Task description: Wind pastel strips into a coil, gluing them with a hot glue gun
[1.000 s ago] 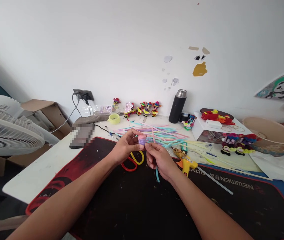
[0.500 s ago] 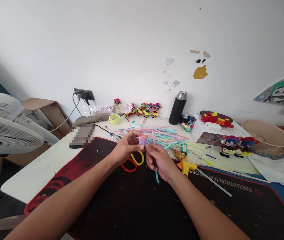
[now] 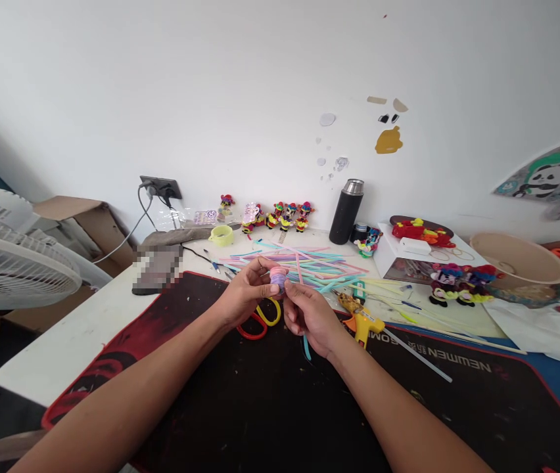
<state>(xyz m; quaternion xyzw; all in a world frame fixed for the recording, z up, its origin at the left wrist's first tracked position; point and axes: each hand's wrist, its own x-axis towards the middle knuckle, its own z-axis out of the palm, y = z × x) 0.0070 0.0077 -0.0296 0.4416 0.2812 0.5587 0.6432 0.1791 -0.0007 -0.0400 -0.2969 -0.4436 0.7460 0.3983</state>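
Observation:
My left hand point(image 3: 246, 292) is closed, pinching a small pink and purple coil of wound pipe cleaner point(image 3: 279, 278) between thumb and fingers. My right hand point(image 3: 309, 312) is closed too, its thumb and finger pressed together at the coil's right edge on a pipe cleaner. A light blue pipe cleaner end point(image 3: 306, 348) hangs below that hand. Behind both hands lies a loose heap of pastel pipe cleaners point(image 3: 332, 263). Under the wrists rest scissors with red and yellow handles point(image 3: 254, 326). To the right of my right hand is a yellow glue gun point(image 3: 366, 322).
A black desk mat point(image 3: 240, 407) covers the table front. Along the wall stand several small figures point(image 3: 290, 217) and a black flask point(image 3: 346, 213). At right are a white box point(image 3: 388, 256) and a beige bowl point(image 3: 521, 259); at left, a white fan point(image 3: 14, 256).
The whole view has shifted slightly, so things appear a little further left. Both hands keep their hold on the coil, with hardly any visible change in the fingers.

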